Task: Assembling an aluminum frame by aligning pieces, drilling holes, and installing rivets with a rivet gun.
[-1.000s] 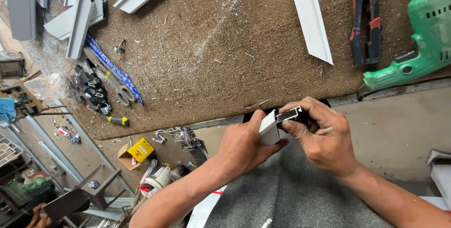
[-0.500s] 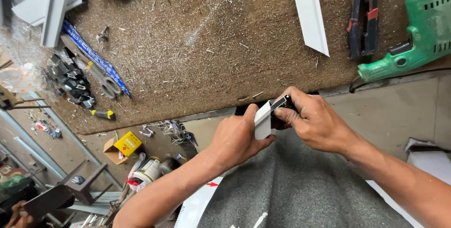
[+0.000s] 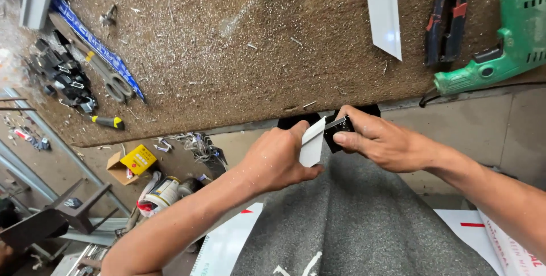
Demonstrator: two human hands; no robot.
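Right, left hand (image 3: 278, 159) clamps the white profile piece (image 3: 312, 142); right hand (image 3: 378, 139) pinches the black corner bracket (image 3: 335, 131). We'd keep them square, press straight in.

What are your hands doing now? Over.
Left hand grips white profile piece. Right hand pinches small black part against it. Nothing blocking.

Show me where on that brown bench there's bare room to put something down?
The widest bare patch of the bench lies between the scissors and the white strip, dusted with shavings. It is crowded at the left by the black parts, and at the right by the pliers and green drill.
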